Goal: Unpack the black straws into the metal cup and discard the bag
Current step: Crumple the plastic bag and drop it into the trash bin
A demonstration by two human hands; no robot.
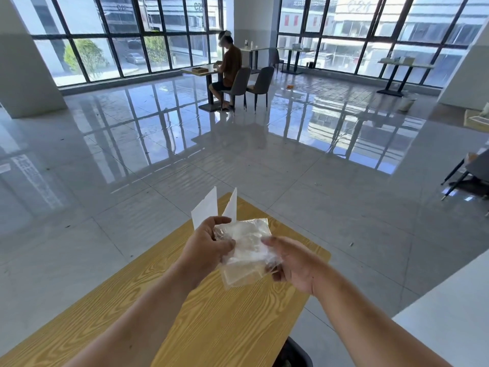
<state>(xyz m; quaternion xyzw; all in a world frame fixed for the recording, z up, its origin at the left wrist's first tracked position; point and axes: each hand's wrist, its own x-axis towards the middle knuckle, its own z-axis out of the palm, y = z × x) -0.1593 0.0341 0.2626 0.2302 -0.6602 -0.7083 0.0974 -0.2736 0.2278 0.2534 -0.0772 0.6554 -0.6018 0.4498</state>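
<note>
Both hands are up over the wooden table (217, 327), sharing a crumpled clear plastic bag (246, 250). The left hand (206, 247) pinches its left edge, thumb and fingers closed on the film. The right hand (293, 266) grips the lower right corner, fingers curled under, thumb on top.

A yellow wood-grain table (217, 321) stands on glossy grey floor tiles (132, 154). Its visible top is bare — nothing rests there.
</note>
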